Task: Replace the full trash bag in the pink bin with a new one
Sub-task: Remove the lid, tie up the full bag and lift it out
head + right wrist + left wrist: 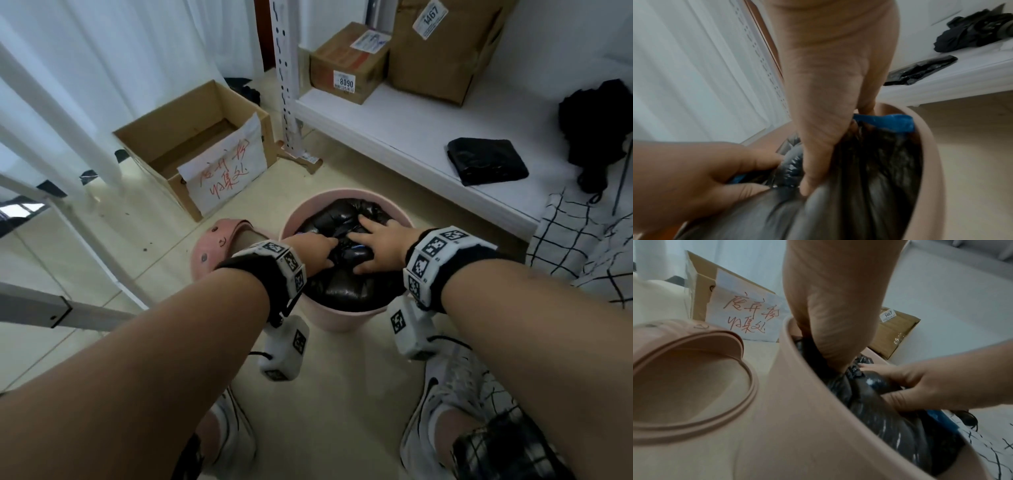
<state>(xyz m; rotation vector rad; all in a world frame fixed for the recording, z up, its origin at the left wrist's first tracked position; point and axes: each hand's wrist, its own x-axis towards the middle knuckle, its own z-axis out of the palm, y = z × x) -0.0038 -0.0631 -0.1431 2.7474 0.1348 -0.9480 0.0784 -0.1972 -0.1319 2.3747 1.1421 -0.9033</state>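
Observation:
The round pink bin stands on the floor between my feet. A full black trash bag fills it, with a blue drawstring showing at the rim. My left hand pinches the gathered plastic at the bag's top from the left. From the right, my right hand lies over the same bunch with fingers and thumb curled round it. The left wrist view shows the left hand dug into the bag; the right wrist view shows the right hand. A folded black new bag lies on the white shelf.
The pink bin lid lies on the floor to the bin's left. An open cardboard box with a handwritten paper stands behind it. Parcels and a black bundle sit on the shelf. A metal frame crosses at left.

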